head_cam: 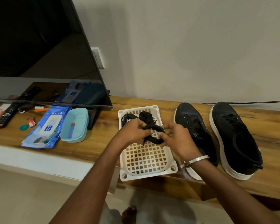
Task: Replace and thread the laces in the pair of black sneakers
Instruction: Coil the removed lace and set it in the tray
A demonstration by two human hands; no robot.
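Wooden shelf (103,139), lace bundle (153,132) between hands.

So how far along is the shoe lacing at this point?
Early. The nearer sneaker shows bare eyelets, so its old lace looks out. Both hands, left and right, grip a coiled black lace bundle over the white basket. The far sneaker still looks laced. All threading remains.

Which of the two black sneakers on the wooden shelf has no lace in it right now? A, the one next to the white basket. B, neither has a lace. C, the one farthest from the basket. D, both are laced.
A: the sneaker beside the basket shows bare eyelets, while the other sneaker has a black lace crossing its front; both hands hold a coiled black lace over the white basket.
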